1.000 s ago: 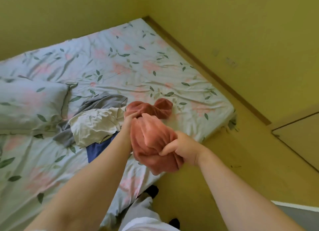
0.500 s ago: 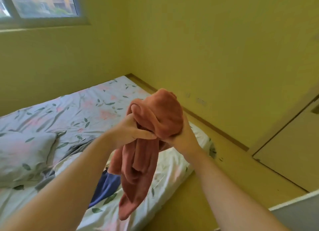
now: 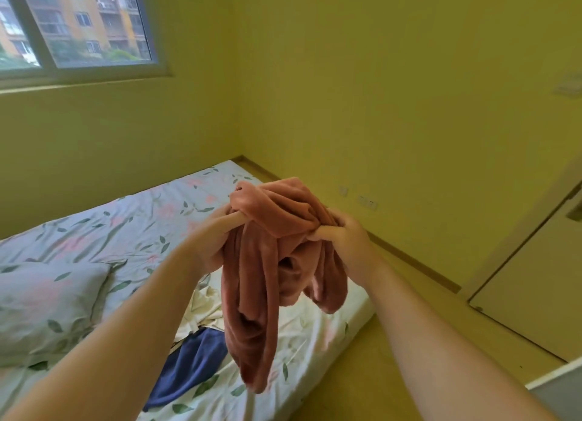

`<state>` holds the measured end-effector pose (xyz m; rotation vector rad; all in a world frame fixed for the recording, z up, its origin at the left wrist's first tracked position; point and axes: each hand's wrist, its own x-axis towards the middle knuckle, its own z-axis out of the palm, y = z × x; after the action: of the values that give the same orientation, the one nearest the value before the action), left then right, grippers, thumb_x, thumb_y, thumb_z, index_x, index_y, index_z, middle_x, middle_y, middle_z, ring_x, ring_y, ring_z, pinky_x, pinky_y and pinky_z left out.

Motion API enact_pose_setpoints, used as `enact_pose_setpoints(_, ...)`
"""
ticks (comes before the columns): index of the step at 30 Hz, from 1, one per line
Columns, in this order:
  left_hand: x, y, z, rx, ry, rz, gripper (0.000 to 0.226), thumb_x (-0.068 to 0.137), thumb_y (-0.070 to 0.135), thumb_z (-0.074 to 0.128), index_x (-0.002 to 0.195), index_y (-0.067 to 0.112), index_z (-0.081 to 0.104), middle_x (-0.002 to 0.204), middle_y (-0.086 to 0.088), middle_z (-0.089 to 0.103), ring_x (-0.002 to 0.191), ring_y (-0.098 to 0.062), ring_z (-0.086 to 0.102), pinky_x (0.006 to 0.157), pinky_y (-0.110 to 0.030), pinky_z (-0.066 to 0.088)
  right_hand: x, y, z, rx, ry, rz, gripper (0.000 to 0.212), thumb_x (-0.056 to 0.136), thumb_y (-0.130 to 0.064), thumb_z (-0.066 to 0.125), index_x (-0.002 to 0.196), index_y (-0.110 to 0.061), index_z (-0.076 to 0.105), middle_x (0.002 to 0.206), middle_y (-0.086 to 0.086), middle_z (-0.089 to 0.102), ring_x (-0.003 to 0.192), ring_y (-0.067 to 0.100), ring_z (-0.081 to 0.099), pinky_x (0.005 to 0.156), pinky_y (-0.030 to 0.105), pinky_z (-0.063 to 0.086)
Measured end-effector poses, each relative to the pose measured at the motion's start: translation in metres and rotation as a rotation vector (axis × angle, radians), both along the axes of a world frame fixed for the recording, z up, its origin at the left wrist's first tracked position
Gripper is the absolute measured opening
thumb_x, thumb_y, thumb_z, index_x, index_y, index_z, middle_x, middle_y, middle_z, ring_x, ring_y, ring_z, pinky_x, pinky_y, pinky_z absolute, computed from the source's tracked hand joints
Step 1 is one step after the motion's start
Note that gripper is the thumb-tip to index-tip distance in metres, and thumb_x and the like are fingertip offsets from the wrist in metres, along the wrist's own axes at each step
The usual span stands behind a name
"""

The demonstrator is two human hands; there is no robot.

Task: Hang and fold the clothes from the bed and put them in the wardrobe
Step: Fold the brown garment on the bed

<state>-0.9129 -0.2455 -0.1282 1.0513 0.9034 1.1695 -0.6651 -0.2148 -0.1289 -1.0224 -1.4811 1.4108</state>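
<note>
Two hands grip bunched pink garment (image 3: 252, 294): left hand (image 3: 209, 242), right hand (image 3: 349, 241) | garment type unclear | blue cloth (image 3: 189, 367) part-hidden

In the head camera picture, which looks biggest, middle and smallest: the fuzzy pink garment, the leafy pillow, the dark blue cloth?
1. The fuzzy rust-pink garment, though nearest the camera.
2. The leaf-printed pillow, cut by the frame edge.
3. The dark blue cloth, partly covered.

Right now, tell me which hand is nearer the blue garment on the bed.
Left. The left hand grips the pink garment almost above the blue garment; the right hand grips it farther right, toward the edge of the bed.
</note>
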Motion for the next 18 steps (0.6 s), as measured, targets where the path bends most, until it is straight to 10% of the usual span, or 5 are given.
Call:
enact_pose_setpoints(5,0.002,0.007,0.01,0.01,0.017,0.114,0.05,0.076,0.01,0.078,0.124,0.003,0.066,0.115,-0.025,0.071,0.109,-0.038,0.068,0.085,-0.04,0.059,0.001,0.008,0.012,-0.097,0.038,-0.021,0.046,0.064,-0.016,0.061,0.108,-0.009,0.072,0.096,0.005,0.076,0.08,0.016,0.071,0.062,0.025,0.053)
enact_pose_setpoints(11,0.014,0.017,0.02,0.105,0.137,0.162,0.054,0.079,-0.026,0.063,0.128,-0.002,0.058,0.114,-0.035,0.063,0.1,-0.037,0.065,0.087,-0.046,0.053,0.002,0.01,0.008,0.031,-0.223,0.182,0.039,0.079,-0.028,0.076,0.117,-0.032,0.07,0.114,-0.009,0.074,0.109,0.01,0.069,0.093,0.033,0.055)
enact_pose_setpoints(18,0.017,0.018,0.02,0.056,0.136,0.319,0.046,0.072,0.04,0.087,0.104,0.012,0.069,0.076,-0.006,0.067,0.064,-0.015,0.063,0.052,-0.023,0.052,-0.006,0.012,0.012,-0.16,0.204,0.056,0.027,0.103,-0.028,0.054,0.125,-0.023,0.07,0.124,0.003,0.072,0.118,0.017,0.067,0.092,0.028,0.057)
